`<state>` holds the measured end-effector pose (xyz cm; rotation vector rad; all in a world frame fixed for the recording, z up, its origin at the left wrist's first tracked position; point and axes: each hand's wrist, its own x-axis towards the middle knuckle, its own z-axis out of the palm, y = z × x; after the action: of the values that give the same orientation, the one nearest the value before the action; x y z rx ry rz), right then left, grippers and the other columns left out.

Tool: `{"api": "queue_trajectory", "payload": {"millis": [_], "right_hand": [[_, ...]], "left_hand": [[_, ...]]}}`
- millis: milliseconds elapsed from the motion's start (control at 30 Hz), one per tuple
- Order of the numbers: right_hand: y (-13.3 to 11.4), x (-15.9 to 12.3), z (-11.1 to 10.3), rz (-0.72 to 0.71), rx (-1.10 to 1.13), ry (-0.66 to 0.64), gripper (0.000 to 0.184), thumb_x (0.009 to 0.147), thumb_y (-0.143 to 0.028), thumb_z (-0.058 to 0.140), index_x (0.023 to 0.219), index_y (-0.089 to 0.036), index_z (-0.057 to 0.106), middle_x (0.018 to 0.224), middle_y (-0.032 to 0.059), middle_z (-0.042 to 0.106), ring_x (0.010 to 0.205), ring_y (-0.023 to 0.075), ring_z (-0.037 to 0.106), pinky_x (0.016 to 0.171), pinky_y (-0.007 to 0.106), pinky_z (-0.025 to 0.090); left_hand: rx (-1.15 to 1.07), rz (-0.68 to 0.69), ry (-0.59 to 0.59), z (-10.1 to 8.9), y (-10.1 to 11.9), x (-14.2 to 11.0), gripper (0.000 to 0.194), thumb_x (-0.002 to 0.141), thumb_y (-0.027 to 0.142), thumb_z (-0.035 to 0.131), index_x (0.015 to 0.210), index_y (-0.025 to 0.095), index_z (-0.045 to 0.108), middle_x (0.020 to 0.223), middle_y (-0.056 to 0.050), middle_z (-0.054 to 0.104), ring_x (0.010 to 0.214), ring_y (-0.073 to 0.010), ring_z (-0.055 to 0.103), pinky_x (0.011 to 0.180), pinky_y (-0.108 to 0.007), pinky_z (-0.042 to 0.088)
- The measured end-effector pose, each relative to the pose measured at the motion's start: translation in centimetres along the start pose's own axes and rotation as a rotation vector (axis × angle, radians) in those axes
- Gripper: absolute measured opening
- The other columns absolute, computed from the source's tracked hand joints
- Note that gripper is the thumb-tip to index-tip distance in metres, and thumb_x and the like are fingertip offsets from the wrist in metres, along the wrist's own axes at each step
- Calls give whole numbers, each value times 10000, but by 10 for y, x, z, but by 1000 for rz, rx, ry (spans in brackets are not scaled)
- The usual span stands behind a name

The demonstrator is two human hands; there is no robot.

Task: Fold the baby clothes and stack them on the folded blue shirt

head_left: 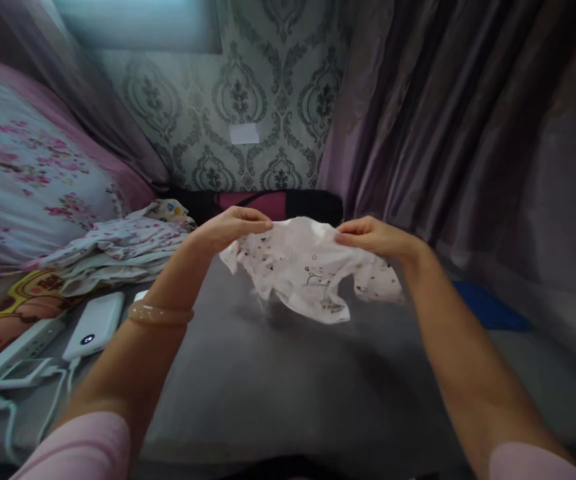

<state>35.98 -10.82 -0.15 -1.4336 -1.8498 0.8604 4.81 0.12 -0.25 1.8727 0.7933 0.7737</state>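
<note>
A small white baby shirt (pixel 308 267) with tiny dark prints and a little drawing on its front hangs stretched between my hands. My left hand (pixel 233 227) pinches its upper left edge, thumb and fingers closed on the cloth. At the upper right edge, my right hand (pixel 373 237) grips it the same way. The shirt's lower hem is loose and swings just above the grey bed surface (pixel 278 387); one printed sleeve droops near my right wrist. A pale bangle circles my left forearm.
To the left lie folded printed clothes (pixel 123 247), a white power bank (pixel 95 323) with a cable, a white power strip (pixel 33 340) and a yellow cartoon cushion (pixel 18 313). A black and magenta roll (pixel 253 203) rests against the wall. Something flat and blue (pixel 491 307) is at right, by the curtain.
</note>
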Motion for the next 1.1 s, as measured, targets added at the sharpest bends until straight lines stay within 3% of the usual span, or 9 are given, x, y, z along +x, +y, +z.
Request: {"api": "queue_trajectory", "payload": {"millis": [100,200,300,433,700,900,1000,1100], "right_hand": [[1,2,-2,14,27,18,398,706,-574,682,852,-207,730,711,8,680,627,145,605,546,252,461],[9,12,-4,17,-29,115,380,698,-575,690,754,-201,711,649,5,648,593,140,576,520,249,437],[26,23,-5,-3,-40,186,383,734,-579,654,793,-203,702,684,16,654,607,141,565,527,256,427],[46,34,-6,-40,-209,363,400,766,-566,615,788,-175,697,678,27,644,619,147,547,544,265,403],[40,33,6,-162,-379,616,420,885,-517,483,932,-161,702,853,77,705,784,197,601,691,305,433],[21,11,22,-212,-443,748,429,919,-537,442,1019,-195,681,908,79,703,821,215,621,727,319,433],[5,-13,29,-240,-458,755,433,910,-575,441,1024,-232,679,990,78,695,950,247,617,755,338,447],[-15,-38,31,-253,-432,725,391,883,-588,492,983,-269,694,964,63,698,935,257,621,735,357,470]], "left_hand": [[-12,30,-29,0,-1,3,284,657,403,750,821,171,733,697,-39,696,603,-135,615,558,-248,485],[81,0,92,3,-5,11,253,641,384,758,766,166,728,665,-27,684,562,-115,587,518,-225,454],[47,-8,205,8,-8,18,251,640,382,758,769,169,725,670,-34,684,562,-122,575,514,-235,444],[69,60,317,10,-12,20,237,646,375,751,762,170,722,634,-22,657,564,-118,544,530,-239,424],[480,288,520,7,-16,19,265,737,415,625,814,183,728,721,-34,642,753,-184,561,700,-284,405],[834,507,747,12,-5,-14,222,860,356,524,906,232,702,896,-61,635,967,-239,524,906,-385,335],[940,593,830,12,4,-43,193,874,337,528,934,253,691,915,-58,625,981,-245,515,918,-412,323],[988,634,853,9,20,-72,159,867,343,559,905,269,694,904,-60,620,971,-251,520,925,-435,327]]}}
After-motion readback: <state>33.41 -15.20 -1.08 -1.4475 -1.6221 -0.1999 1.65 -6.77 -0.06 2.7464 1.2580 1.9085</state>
